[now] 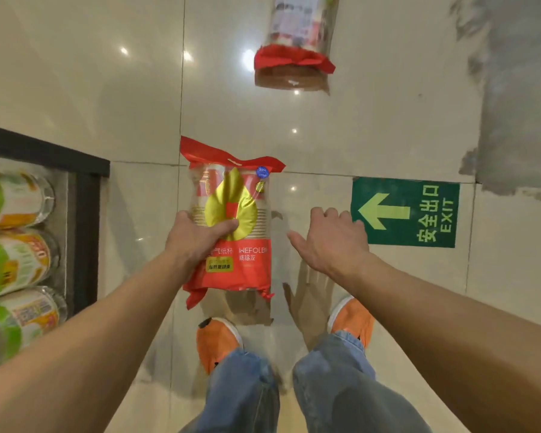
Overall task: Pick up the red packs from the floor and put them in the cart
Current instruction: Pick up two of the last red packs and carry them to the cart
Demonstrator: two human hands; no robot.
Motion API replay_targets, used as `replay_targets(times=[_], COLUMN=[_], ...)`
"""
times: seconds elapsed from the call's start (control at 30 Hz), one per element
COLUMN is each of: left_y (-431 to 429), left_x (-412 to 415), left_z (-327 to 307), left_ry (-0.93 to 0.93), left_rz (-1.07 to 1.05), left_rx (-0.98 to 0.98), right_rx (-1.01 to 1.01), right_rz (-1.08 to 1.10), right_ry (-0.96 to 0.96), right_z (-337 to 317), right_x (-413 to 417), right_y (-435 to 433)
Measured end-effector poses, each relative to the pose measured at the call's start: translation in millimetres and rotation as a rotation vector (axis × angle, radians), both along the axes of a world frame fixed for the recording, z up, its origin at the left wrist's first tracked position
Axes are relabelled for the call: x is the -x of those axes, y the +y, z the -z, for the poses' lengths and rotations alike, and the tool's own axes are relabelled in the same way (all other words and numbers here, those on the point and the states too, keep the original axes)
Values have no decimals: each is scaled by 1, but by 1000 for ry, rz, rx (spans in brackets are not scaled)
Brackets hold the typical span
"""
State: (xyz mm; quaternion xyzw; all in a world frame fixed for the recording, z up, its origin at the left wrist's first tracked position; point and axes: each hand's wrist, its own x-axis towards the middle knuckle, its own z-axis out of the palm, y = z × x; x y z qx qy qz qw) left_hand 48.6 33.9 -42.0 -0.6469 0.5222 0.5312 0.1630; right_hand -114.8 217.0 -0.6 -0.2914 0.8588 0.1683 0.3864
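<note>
The red pack (231,226) is looking like shiny, crinkly plastic. The floor tiles (75,73) are shining smooth and glossy.

Bare tiled floor (388,120) lies open ahead and to the right, with only a flat green exit sign (405,212) stuck on it. On the left a black-framed shelf (88,182) of green-labelled packs (13,260) walls off that side. A second red pack (295,42) lies farther ahead on the floor, well apart from the shelf, with clear tiles all round it.
</note>
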Motion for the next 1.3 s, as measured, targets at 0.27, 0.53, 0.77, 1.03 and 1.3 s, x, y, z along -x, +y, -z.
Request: replay_targets(times=[0.27, 0.53, 0.77, 1.03, 1.3], left_y=[-139, -216, -243, -268, -295], left_x=[75, 183, 257, 282, 272], left_z=[-112, -117, -59, 51, 98], left_ry=[75, 94, 158, 119, 84], left_rz=[-5, -56, -87, -29, -33], left_rx=[181, 247, 178, 161, 139], right_rx=[70, 63, 137, 390, 556], right_rz=[23, 92, 436, 856, 1224], right_ry=[54, 33, -18, 5, -63], right_z=[-77, -56, 2, 117, 178], right_x=[89, 213, 299, 357, 375], right_y=[-88, -160, -209, -276, -281])
